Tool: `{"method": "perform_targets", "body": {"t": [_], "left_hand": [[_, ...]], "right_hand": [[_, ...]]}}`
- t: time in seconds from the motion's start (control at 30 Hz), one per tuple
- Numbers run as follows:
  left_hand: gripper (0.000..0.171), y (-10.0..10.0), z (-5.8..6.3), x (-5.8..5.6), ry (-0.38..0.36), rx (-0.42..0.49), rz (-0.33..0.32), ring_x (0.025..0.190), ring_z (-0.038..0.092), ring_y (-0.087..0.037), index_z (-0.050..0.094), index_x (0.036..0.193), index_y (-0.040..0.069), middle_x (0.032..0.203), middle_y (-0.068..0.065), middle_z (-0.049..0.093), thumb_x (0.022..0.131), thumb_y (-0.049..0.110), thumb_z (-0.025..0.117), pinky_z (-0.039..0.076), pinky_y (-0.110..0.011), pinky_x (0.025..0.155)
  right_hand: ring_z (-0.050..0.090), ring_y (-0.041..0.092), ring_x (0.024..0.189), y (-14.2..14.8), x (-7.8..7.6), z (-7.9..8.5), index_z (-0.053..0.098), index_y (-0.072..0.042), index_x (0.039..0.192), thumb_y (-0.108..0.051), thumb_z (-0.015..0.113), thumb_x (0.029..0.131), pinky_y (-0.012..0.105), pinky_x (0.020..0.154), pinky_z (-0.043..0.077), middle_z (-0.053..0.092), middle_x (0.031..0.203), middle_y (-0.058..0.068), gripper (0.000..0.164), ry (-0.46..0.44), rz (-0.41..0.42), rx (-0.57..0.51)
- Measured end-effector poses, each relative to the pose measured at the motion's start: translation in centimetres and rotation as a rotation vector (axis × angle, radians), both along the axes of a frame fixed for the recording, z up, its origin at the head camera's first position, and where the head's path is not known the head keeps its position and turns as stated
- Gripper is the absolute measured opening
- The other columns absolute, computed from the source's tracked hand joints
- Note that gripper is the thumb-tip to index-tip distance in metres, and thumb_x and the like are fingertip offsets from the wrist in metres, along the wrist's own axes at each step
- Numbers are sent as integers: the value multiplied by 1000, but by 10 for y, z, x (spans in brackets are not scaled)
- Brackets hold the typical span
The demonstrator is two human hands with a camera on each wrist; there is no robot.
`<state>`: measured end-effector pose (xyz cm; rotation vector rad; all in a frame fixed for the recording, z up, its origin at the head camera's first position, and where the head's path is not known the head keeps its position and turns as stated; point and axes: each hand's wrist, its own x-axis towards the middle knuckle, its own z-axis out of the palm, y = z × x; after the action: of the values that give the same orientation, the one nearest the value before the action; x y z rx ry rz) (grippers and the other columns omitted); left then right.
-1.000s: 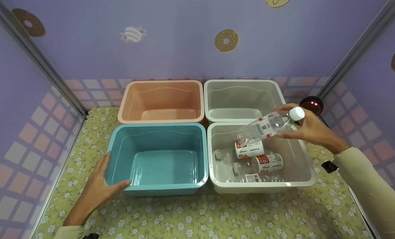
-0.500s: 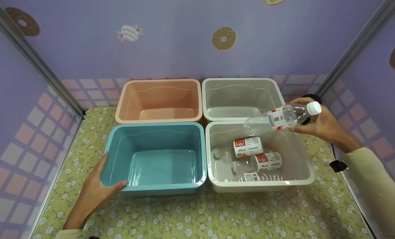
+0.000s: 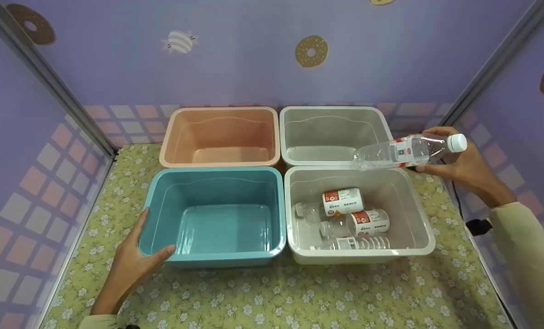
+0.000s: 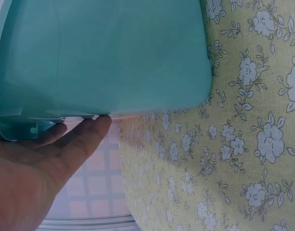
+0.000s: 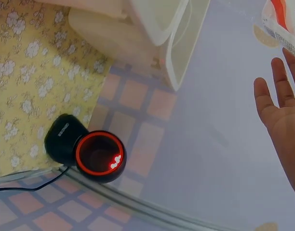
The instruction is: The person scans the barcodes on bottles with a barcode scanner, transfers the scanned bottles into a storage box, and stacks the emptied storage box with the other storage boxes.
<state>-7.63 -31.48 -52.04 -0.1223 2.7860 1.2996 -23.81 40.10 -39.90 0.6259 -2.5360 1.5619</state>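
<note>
My right hand [image 3: 468,167] grips a clear plastic bottle [image 3: 407,151] with a white cap and a red-and-white label. It hangs tilted above the back rim of the front white bin, cap to the right. In the right wrist view only the label's edge [image 5: 285,29] shows, at the top right. My left hand [image 3: 132,256] rests at the near left corner of the blue bin [image 3: 215,171], thumb on the front rim and fingers extended along the left side. In the left wrist view its fingers [image 4: 82,149] lie just under the rim.
The front white bin [image 3: 418,219] holds several clear bottles [image 3: 368,222]. Behind stand an orange bin [image 3: 224,128] and another white bin [image 3: 336,130]. A black scanner [image 5: 99,156] with a red-lit ring stands at the right wall. The tablecloth [image 3: 263,297] is floral.
My right hand has carried the bottle to the right and slightly back, and the bottle now lies closer to level. My left hand has stayed at the blue bin's corner.
</note>
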Motion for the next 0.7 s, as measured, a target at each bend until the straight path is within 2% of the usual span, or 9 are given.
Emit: {"method": "perform_targets", "body": {"t": [0.2,0.33,0.4,0.7], "left_hand": [[117,0,1,0,-1,13,1,158,21,-65,0,179,32,180,-31,13,98,47,82,24,-91,115],[117,1,0,-1,-7,21,-9,159,19,-65,-1,179,33,180,-30,11,98,48,82,23,-91,116],[117,0,0,-2,-14,17,-7,159,18,-65,-2,179,33,181,-30,11,98,49,82,23,-91,116],[117,-1,1,0,-21,1,-2,158,19,-66,-3,179,33,180,-32,11,99,49,81,23,-90,116]], "right_hand": [[67,12,124,19,-3,3,56,1,152,29,80,81,15,98,56,71,140,-2,80,-11,-25,-88],[68,10,125,35,-2,7,58,1,151,32,77,80,14,98,57,71,138,-1,79,-3,-46,-134],[68,10,124,42,-1,9,58,1,150,33,77,80,13,96,57,71,138,-1,80,4,-64,-127],[67,5,122,65,4,14,56,2,153,33,78,79,11,98,55,69,138,-9,83,63,-124,68]]}}
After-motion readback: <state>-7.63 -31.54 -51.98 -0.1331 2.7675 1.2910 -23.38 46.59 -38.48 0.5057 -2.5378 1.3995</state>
